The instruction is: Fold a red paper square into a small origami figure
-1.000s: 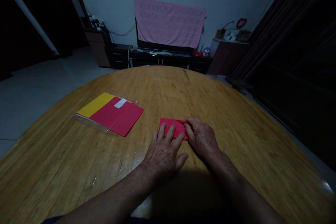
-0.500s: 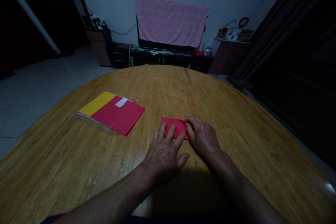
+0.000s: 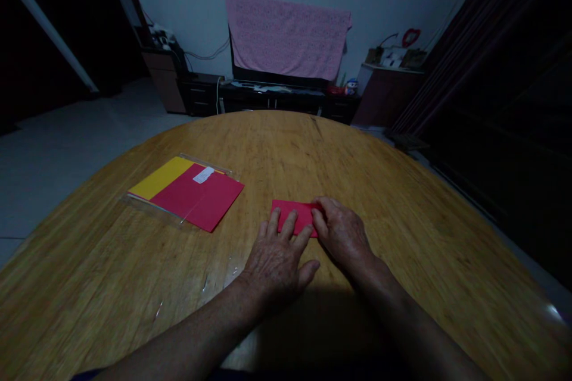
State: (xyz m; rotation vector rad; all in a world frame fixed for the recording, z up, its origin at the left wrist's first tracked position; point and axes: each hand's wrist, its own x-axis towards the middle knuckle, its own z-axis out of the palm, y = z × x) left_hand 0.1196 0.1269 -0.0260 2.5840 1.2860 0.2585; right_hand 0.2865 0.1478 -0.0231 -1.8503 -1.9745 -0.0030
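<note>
A small folded red paper [image 3: 291,213] lies flat on the round wooden table [image 3: 402,208] in front of me. My left hand [image 3: 277,259] rests on its near edge with the fingers stretched out flat and spread. My right hand [image 3: 342,232] sits at the paper's right end, fingers curled down and pressed on that edge. Whether they pinch the edge or only press on it, I cannot tell.
A clear plastic sleeve with red and yellow paper sheets [image 3: 187,191] lies on the table to the left. Beyond the table stand a low dark cabinet [image 3: 268,98] and a screen draped with a pink cloth [image 3: 288,36]. Dark curtains fill the right side.
Both hands stay on the red paper almost unmoved. Only the view has shifted slightly.
</note>
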